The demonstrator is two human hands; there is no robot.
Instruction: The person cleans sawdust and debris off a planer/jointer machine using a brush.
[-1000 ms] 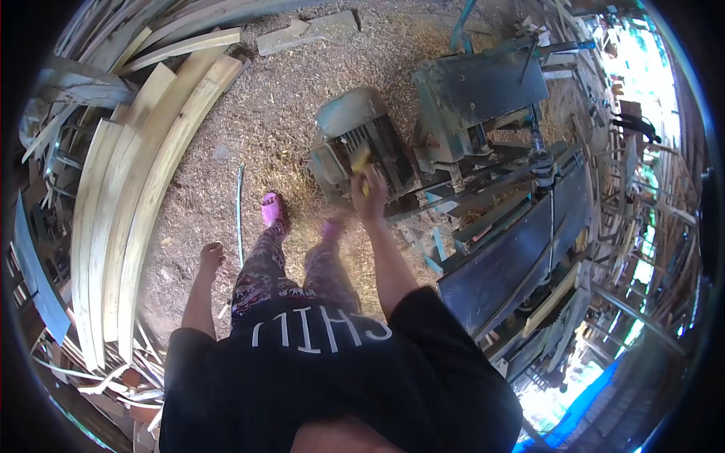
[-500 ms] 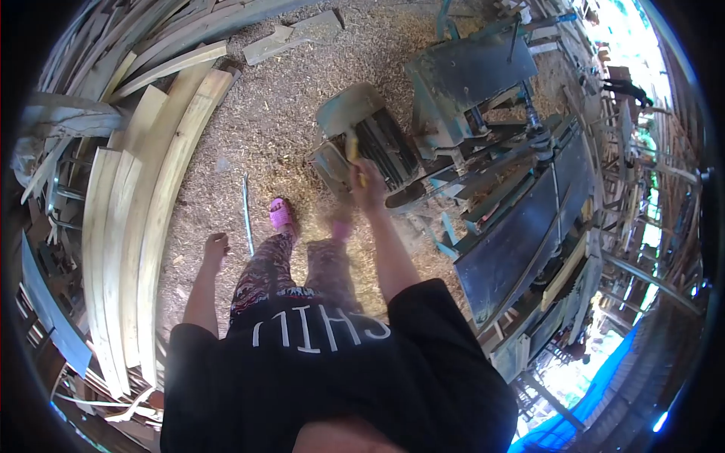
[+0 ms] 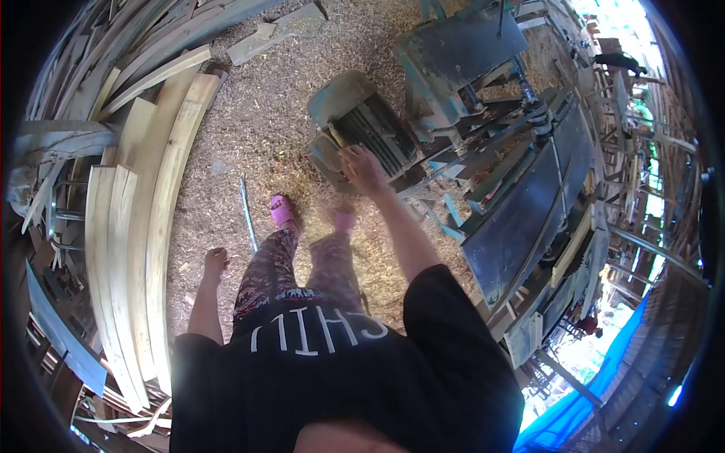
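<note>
My right hand (image 3: 364, 170) is closed round a short yellow stick-like tool (image 3: 337, 137), whose kind I cannot tell. It reaches over a ribbed electric motor (image 3: 381, 137) with a dusty rounded cover, and the tool's far end overlaps the motor's left side. Low at my left side hangs my left hand (image 3: 216, 261), fingers curled in, with nothing visible in them. Below it all, wood shavings (image 3: 257, 136) coat the floor. A haze of dust blurs my right lower leg.
Long planks (image 3: 162, 226) lie stacked on the left. To the right stands a dusty machine with a dark metal table (image 3: 521, 219) and a shaft. A thin light-blue rod (image 3: 247, 211) lies beside my pink sandal (image 3: 282, 211). Loose boards (image 3: 276, 34) rest further ahead.
My right hand has moved slightly left and up along the motor with the yellow tool, which now tilts further left. The view has shifted a little; my left hand stays low.
</note>
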